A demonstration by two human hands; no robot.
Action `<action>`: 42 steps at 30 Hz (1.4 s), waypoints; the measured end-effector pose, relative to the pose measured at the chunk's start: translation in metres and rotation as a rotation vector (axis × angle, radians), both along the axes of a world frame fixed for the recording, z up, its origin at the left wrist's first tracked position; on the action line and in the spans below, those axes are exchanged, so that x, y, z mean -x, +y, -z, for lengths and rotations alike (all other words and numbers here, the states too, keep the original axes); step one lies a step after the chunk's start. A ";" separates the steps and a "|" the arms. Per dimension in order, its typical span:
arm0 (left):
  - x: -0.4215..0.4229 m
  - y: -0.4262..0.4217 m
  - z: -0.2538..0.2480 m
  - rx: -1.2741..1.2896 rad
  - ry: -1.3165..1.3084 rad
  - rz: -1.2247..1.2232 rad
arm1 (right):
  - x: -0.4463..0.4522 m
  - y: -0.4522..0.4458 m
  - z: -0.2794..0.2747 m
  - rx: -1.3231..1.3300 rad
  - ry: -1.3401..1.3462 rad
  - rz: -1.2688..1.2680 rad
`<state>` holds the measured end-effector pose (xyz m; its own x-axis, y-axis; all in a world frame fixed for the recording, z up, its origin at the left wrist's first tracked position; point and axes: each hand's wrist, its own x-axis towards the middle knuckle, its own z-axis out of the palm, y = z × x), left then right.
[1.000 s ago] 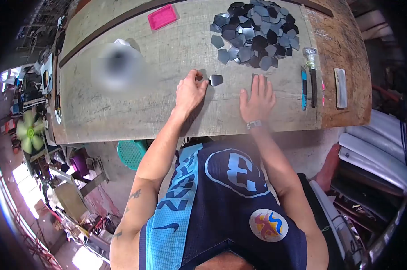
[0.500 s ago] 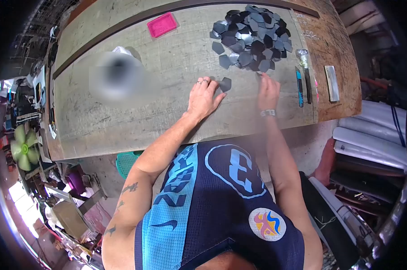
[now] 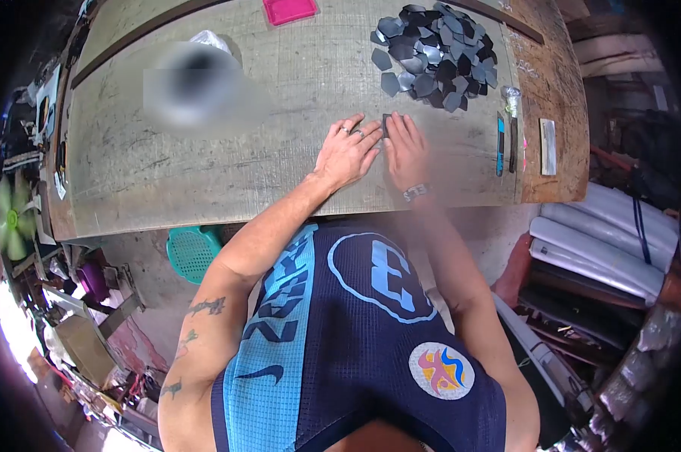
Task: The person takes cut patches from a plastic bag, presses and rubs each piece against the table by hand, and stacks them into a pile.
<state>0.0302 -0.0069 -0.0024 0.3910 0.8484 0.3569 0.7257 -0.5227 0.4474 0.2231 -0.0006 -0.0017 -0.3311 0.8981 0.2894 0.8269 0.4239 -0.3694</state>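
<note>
My left hand [image 3: 346,152] lies flat on the worktable [image 3: 295,83], its fingers stretched and slightly apart. Just right of it, my right hand [image 3: 407,153] rests with fingers extended, partly over a small dark flat piece [image 3: 386,126]. Most of that piece is hidden under the fingers. Beyond my hands is a heap of black and grey five-sided flat pieces [image 3: 436,56], overlapping one another, with a few lying loose at its left edge.
At right lie a blue cutter knife [image 3: 500,145], a dark-handled tool [image 3: 514,128] and a metal strip [image 3: 547,147]. A pink tray [image 3: 289,9] sits at the far edge. A blurred patch covers something at left. Rolls of material [image 3: 604,248] are stacked right of the table.
My right hand has come left from near the heap to beside my left hand, over the dark piece. My left hand has stayed almost in place; the whole view has shifted.
</note>
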 end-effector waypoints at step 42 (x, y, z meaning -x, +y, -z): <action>0.001 -0.004 0.001 -0.064 0.096 0.091 | -0.007 -0.006 -0.018 0.219 -0.105 -0.080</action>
<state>0.0288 -0.0113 -0.0034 0.4997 0.7849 0.3664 0.7120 -0.6131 0.3424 0.2303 -0.0068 0.0166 -0.4217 0.9053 0.0510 0.8328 0.4090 -0.3731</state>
